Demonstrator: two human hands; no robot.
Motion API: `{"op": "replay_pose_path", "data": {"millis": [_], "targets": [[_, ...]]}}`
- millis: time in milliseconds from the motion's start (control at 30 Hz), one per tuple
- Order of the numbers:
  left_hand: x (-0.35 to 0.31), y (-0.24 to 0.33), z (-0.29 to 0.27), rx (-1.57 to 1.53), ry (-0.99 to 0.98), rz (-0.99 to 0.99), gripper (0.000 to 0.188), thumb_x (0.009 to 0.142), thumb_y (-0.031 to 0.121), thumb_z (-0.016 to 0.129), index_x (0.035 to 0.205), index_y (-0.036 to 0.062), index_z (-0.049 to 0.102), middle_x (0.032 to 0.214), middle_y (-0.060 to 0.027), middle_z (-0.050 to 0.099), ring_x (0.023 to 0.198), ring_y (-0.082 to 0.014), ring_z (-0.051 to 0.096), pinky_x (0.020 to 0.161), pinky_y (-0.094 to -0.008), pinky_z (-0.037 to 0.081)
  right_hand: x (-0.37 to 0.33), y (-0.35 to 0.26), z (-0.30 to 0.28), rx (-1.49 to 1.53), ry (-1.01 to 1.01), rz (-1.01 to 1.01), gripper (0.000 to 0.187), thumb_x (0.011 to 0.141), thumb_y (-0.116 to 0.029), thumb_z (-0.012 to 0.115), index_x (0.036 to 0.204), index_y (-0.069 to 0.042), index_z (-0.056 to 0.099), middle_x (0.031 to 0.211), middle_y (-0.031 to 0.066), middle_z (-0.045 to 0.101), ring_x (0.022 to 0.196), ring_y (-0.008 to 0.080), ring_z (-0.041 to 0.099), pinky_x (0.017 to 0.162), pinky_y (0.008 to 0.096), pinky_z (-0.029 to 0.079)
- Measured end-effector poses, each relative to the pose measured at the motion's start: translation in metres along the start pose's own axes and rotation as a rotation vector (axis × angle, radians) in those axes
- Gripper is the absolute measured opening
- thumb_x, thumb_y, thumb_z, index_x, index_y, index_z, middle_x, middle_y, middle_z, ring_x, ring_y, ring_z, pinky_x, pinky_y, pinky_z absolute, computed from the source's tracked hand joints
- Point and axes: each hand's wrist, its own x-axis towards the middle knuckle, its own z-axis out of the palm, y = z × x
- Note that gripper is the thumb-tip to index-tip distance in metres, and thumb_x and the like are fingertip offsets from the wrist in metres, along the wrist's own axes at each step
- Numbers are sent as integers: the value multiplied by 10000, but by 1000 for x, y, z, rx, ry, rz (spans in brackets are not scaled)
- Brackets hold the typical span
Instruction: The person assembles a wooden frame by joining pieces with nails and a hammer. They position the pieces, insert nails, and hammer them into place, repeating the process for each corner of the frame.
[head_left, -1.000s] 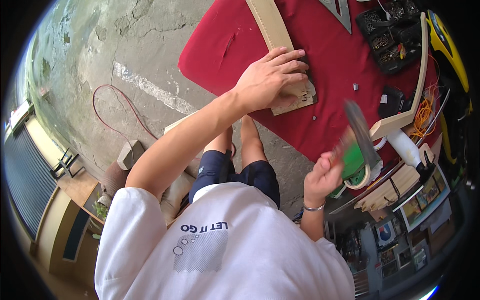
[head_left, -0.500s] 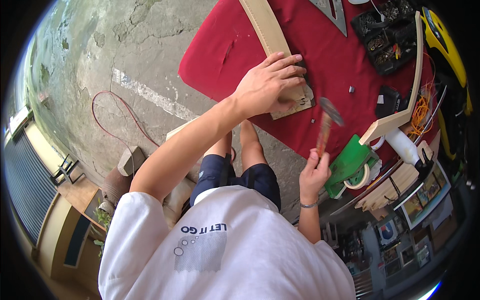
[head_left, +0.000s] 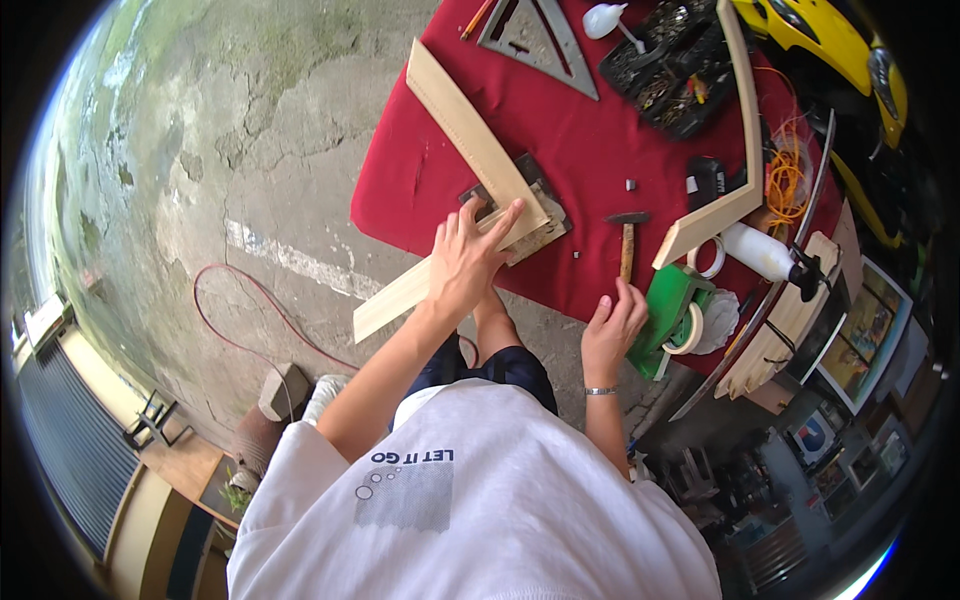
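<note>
Two pale wooden strips [head_left: 475, 130] meet in an angled corner near the front edge of the red-covered table. My left hand [head_left: 465, 250] lies over this corner with its fingers spread, touching the wood. Beneath the corner is a dark metal plate with a worn block [head_left: 548, 215], partly covered by the strips. A hammer [head_left: 627, 250] with a wooden handle rests on the cloth, its head pointing away from me. At the handle's near end is my right hand [head_left: 612, 330], its fingers loosely bent and thumb apart, with nothing visible in it.
Right of the hammer stand a green tape dispenser [head_left: 660, 315], another angled wooden piece [head_left: 708, 222] and a white bottle [head_left: 757, 252]. Farther back lie a metal triangle square [head_left: 560, 45] and a black tray of small hardware [head_left: 665, 75]. Orange cord [head_left: 788, 175] lies tangled at the right.
My right hand has let go of the hammer, which now lies on the cloth. My left hand has shifted on the wood, and the wooden corner has turned. The view has moved too.
</note>
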Motion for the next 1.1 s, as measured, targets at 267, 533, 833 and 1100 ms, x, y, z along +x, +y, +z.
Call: {"op": "replay_pose_path", "data": {"millis": [267,533,833,1100], "targets": [[-19,1,-97,-381,113,-30,804,742,-44,698,1507,175,587,1215,-186,573,1123,-372,608,957,-429,537,57,-81,-48,444,-140,-221,196,1056,-103,569,1209,-15,656,1066,167,654,1001,372,656,859,459,541],[-36,1,-289,-944,210,-173,330,1087,211,590,1324,-18,616,1105,-113,730,885,-170,713,809,-314,573,162,-211,-138,400,121,-718,597,962,-387,734,1426,-61,547,1317,169,603,1207,345,610,1083,516,447],[-48,14,-351,-1269,101,-145,441,1100,357,565,1372,10,589,1157,-144,722,904,-208,741,811,-355,603,192,-248,-184,371,-12,-963,674,827,-443,850,1374,-127,615,1008,92,698,896,315,712,804,428,580],[-42,-5,-300,-1058,-45,-243,469,1111,412,537,1337,7,604,1107,-142,732,923,-225,741,825,-365,599,209,-204,-184,433,128,-903,644,813,-443,868,1337,-135,656,977,98,708,825,310,724,728,391,588]]}}
